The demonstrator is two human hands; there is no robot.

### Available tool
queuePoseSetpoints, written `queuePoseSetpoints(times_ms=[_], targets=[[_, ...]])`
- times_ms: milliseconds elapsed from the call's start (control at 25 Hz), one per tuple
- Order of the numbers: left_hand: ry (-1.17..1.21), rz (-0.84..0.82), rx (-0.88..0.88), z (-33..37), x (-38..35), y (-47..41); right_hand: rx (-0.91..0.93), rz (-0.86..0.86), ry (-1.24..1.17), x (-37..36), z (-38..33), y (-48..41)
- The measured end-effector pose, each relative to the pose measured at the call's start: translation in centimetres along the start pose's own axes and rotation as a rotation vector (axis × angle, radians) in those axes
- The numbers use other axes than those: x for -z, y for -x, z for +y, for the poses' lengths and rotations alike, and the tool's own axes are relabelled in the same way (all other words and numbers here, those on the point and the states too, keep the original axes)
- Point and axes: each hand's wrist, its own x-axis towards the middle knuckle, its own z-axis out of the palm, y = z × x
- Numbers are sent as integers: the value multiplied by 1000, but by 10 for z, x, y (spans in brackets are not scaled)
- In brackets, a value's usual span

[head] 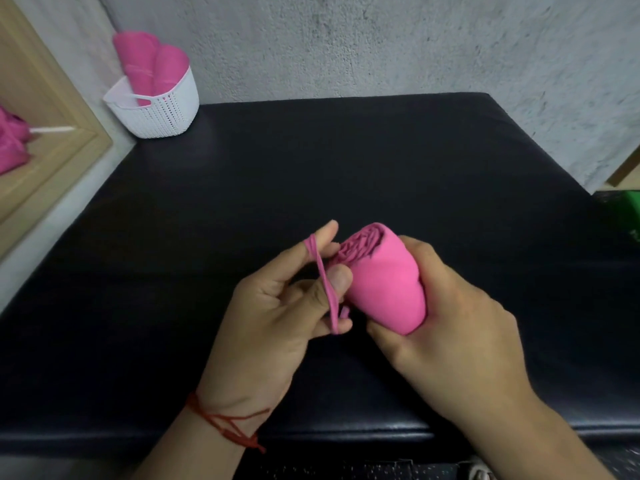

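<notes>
Though dark, bench [346, 168] beneath pink roll [384, 285]; grey wall [381, 46].

The left hand [270, 317] spreads its forefinger and thumb, stretching a band [324, 280]; the right hand [450, 320] curls its fingers round a cloth roll [384, 289].

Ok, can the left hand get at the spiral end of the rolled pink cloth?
Probably yes: the left hand, a thin pink elastic band stretched over its fingers, sits right against the spiral end of the rolled pink cloth that the right hand grips. Nothing lies between them.
</notes>
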Motion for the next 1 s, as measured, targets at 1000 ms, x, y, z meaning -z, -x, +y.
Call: queuePoseSetpoints(times_ms=[1000], targets=[[-776, -244, -67, 12, 18, 5, 152, -313, -403, -1, 6, -2]])
